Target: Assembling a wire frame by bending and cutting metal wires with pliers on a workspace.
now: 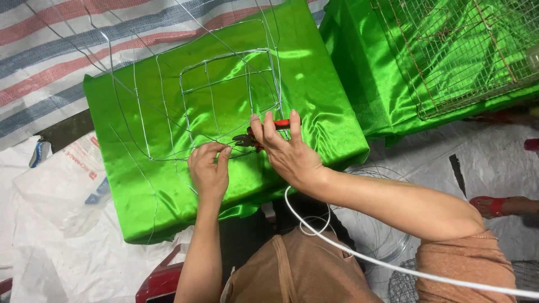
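A thin wire frame (224, 90) of nested squares lies on a block covered in shiny green cloth (314, 84). My left hand (209, 171) pinches the wire at the frame's near edge. My right hand (286, 148) grips red-handled pliers (264, 133), whose dark jaws meet the wire right beside my left fingertips.
A second green-covered block at the upper right carries a wire mesh cage (466, 50). A clear plastic bag (67, 179) lies at left on white sheeting. A white cord (393, 264) crosses my lap. Coiled wire (382, 224) sits beside me, and another person's foot in a red sandal (494, 206) is at right.
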